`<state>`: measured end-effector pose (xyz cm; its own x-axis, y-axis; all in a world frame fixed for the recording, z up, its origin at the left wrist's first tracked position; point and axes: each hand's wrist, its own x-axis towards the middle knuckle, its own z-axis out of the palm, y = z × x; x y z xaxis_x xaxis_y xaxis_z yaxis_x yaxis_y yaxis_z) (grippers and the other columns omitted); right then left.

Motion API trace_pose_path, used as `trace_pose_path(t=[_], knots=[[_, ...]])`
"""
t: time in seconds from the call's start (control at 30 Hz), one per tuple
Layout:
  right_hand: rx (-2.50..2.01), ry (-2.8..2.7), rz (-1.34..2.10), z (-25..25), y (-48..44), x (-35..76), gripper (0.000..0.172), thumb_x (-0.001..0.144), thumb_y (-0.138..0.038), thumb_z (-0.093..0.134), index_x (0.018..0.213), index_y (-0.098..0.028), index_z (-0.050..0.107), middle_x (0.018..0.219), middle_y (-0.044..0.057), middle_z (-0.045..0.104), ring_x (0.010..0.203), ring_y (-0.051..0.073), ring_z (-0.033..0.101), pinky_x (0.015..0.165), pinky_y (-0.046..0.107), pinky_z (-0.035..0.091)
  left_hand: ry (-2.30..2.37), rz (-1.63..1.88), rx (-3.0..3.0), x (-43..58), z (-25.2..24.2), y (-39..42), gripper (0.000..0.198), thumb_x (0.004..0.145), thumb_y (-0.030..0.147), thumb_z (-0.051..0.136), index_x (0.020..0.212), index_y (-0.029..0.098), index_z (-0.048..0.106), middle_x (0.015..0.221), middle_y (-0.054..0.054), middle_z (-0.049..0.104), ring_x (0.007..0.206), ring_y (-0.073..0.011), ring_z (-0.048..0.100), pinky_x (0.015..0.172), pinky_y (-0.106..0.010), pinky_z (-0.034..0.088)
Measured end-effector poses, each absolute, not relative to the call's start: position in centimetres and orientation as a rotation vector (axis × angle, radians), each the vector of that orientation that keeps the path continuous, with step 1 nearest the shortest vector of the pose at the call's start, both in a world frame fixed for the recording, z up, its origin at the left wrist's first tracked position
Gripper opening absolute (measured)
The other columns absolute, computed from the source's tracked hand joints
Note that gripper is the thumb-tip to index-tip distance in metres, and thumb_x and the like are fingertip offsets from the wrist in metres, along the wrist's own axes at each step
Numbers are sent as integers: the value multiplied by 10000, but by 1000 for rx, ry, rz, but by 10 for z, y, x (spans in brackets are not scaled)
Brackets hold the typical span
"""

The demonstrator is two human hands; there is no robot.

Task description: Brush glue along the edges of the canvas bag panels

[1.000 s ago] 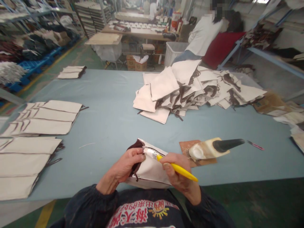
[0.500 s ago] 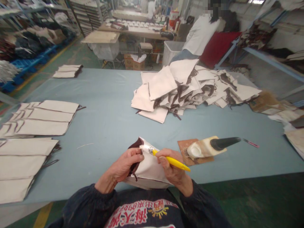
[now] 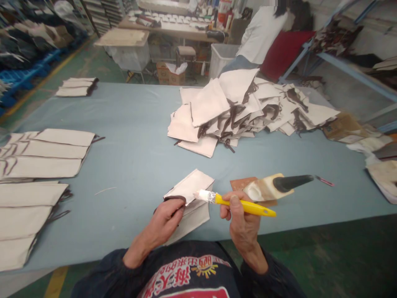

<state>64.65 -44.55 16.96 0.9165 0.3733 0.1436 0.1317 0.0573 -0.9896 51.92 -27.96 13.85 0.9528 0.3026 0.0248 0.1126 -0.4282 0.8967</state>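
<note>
My left hand [image 3: 166,221] is closed on the dark-trimmed edge of a cream fabric pouch [image 3: 195,184], just in front of my body. The pouch lies folded or slightly opened on the table, its lower flap angled toward me. My right hand [image 3: 243,219] grips a brush [image 3: 245,205] with a yellow handle, a metal band and white bristles. The bristle tip points left, over or against the pouch; contact is hard to tell. Beyond my right hand, a cream container [image 3: 268,190] with a dark cone-shaped part rests on a brown board [image 3: 243,185].
A large heap of cream pouches [image 3: 211,103] with dark cords covers the far side of the blue-grey table [image 3: 130,165]. Stacked pouches [image 3: 49,155] lie in rows at the left. A small pink-handled tool [image 3: 324,181] lies at the right. A person in white [image 3: 262,35] is behind the heap.
The brush has moved right, away from my left fingers. The pouch has turned, with its top now spread toward the upper right. My view has shifted slightly.
</note>
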Motion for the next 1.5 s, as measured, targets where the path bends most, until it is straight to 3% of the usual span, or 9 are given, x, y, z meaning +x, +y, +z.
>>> trace_pose_path(t=[0.33,0.83,0.93,1.07,1.3,1.5], knots=[[-1497,-314,471,163,-438,636,391,963,-550,577,795,-200,623,439,-70,510,369,88,430,388,197,342,128,437,2208,517,119,-279,241,1005,100,414,798,214,459,729,11,519,678,-142,479,635,-271,347],[-1440,-257,513,156,-423,650,481,899,-654,626,758,-195,611,415,-72,487,352,77,394,363,181,297,357,258,2000,523,123,-279,281,1002,223,430,730,197,493,677,31,491,628,-123,445,611,-266,324],[-1427,-256,433,157,-425,658,446,936,-612,605,775,-197,622,423,-73,485,368,79,386,374,185,303,488,198,1808,527,126,-277,279,978,315,483,747,180,562,669,32,489,628,-122,438,596,-255,335],[-1419,-354,295,160,-434,665,400,973,-545,596,774,-200,632,437,-76,479,379,82,411,386,184,314,563,103,1427,532,132,-269,265,910,409,619,880,153,681,737,-1,621,678,-138,532,616,-237,417],[-1445,-680,325,146,-430,660,288,1029,-398,552,857,-205,680,528,-54,567,450,98,516,478,211,429,566,-62,892,537,146,-266,315,774,371,825,993,150,771,714,-32,741,626,-132,661,640,-215,530],[-1386,-686,279,150,-418,665,285,1042,-416,531,893,-222,675,556,-53,578,475,104,509,485,216,420,588,-72,770,535,155,-269,323,735,315,853,984,119,791,769,-80,783,633,-149,703,665,-226,570]])
